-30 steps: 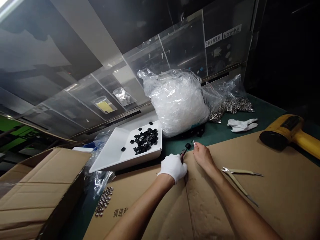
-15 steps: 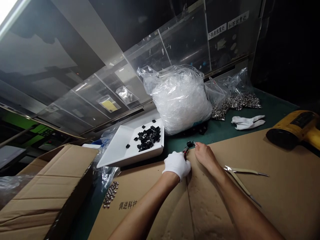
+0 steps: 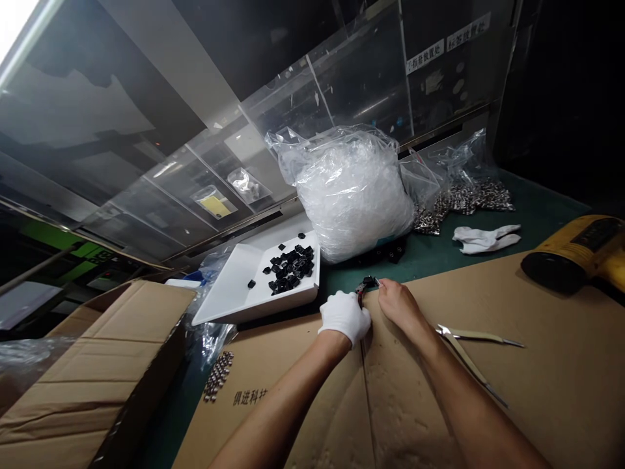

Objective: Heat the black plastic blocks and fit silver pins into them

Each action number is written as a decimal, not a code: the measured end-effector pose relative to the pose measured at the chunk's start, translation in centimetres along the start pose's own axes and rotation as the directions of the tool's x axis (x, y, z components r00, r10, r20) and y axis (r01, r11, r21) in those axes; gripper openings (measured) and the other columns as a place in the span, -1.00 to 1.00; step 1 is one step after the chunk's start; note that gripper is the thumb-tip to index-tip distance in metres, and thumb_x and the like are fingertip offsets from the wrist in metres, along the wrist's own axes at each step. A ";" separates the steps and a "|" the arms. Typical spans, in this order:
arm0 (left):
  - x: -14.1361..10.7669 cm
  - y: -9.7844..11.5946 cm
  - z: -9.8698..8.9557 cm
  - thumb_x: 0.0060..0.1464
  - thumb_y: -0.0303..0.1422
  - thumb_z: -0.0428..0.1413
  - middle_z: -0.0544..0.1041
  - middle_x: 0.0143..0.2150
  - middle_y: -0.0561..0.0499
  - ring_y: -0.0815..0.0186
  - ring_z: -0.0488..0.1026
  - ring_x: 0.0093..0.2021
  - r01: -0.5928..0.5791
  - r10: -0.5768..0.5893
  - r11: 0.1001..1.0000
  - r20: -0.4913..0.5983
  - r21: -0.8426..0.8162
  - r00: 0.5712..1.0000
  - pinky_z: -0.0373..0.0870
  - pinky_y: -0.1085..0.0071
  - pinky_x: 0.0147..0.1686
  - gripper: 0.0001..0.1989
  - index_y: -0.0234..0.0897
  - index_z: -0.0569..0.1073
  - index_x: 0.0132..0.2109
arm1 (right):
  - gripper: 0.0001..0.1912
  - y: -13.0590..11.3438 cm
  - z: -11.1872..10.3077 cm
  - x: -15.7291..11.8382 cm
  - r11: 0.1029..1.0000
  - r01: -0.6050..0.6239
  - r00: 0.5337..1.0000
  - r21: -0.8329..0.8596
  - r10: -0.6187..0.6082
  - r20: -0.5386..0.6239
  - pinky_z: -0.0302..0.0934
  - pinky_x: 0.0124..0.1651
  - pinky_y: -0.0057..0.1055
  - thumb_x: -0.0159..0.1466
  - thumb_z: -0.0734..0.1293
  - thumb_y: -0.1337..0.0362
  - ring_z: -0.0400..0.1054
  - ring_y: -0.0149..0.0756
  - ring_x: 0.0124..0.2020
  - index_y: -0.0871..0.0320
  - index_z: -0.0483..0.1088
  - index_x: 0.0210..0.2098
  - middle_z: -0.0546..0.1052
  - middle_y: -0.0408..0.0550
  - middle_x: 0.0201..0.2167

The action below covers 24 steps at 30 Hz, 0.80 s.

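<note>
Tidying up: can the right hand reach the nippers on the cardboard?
Probably yes: the nippers lie on the cardboard right of the right hand, nothing between; the left hand and pliers are on its far side.

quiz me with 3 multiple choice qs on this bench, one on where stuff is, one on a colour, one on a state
1. Where do most of the small black square parts lie?
A) in the white tray
B) in the cardboard box
C) on the green mat

2. What colour is the body of the heat gun?
A) blue
B) yellow
C) red

3. What state is the left hand in?
A) bare
B) in a black glove
C) in a white glove

Answers:
1. A, the pile sits inside the tray.
2. B, its body shows yellow at the right of the bench.
3. C, a white glove covers it, while the right hand is bare.
</note>
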<state>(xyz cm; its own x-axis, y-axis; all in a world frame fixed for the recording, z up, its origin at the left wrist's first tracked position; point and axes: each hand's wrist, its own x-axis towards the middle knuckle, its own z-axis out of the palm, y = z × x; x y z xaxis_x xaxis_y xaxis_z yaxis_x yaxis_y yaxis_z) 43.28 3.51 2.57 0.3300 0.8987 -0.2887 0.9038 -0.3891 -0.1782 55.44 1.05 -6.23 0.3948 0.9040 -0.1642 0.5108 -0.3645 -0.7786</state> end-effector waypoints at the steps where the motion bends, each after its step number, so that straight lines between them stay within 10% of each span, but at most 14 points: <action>1: 0.1 0.0 0.1 0.15 -0.23 0.04 0.57 0.02 -0.34 -0.15 0.54 0.04 0.004 -0.004 1.000 -0.001 -0.004 1.000 0.50 0.05 -0.05 -0.60 -0.31 0.58 0.04 | -0.70 0.0 0.0 0.0 1.000 0.002 1.000 -0.001 -0.002 0.003 0.44 0.02 -0.11 0.45 0.36 0.15 0.47 -0.15 -0.01 0.12 0.45 0.10 0.51 0.05 0.09; 14: 1.0 -1.5 2.4 0.25 -0.33 0.07 0.58 -0.01 -0.38 -0.05 0.58 0.01 0.051 -0.081 0.938 -0.072 -0.342 0.994 0.45 0.15 0.00 -0.60 -0.43 0.34 0.17 | -0.70 0.7 -0.1 -0.2 0.996 0.028 0.999 -0.079 -0.032 -0.044 0.45 -0.01 -0.14 0.44 0.36 0.15 0.48 -0.16 -0.04 0.13 0.44 0.10 0.52 0.04 0.06; 21: -6.8 -5.4 3.6 0.33 -0.22 0.03 0.61 -0.09 -0.05 0.26 0.53 -0.11 -0.138 0.026 0.725 -0.173 -0.675 0.985 0.41 0.43 -0.05 -0.75 -0.24 0.50 -0.01 | -0.74 2.0 -0.4 -1.7 0.977 0.058 0.992 -0.207 -0.079 -0.098 0.40 0.07 -0.10 0.46 0.33 0.13 0.47 -0.18 -0.03 0.15 0.48 0.02 0.54 0.03 0.02; 24: -10.6 -7.5 5.3 0.34 -0.21 0.03 0.57 -0.12 -0.02 0.31 0.47 -0.15 -0.156 -0.031 0.474 -0.194 -0.867 0.981 0.39 0.44 -0.08 -0.73 -0.25 0.48 0.02 | -0.79 3.1 -0.1 -2.0 0.966 0.049 0.994 -0.255 -0.073 -0.086 0.35 -0.02 -0.22 0.46 0.31 0.15 0.50 -0.20 -0.13 0.07 0.54 -0.21 0.59 0.11 -0.12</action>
<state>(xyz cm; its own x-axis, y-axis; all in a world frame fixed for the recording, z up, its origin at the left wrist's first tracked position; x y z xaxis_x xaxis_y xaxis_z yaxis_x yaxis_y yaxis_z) 31.59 -4.16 1.94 0.3480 0.9326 -0.0955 0.6130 -0.1493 0.7759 56.36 -1.93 -8.26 0.4209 0.9055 -0.0539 0.7073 -0.3648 -0.6055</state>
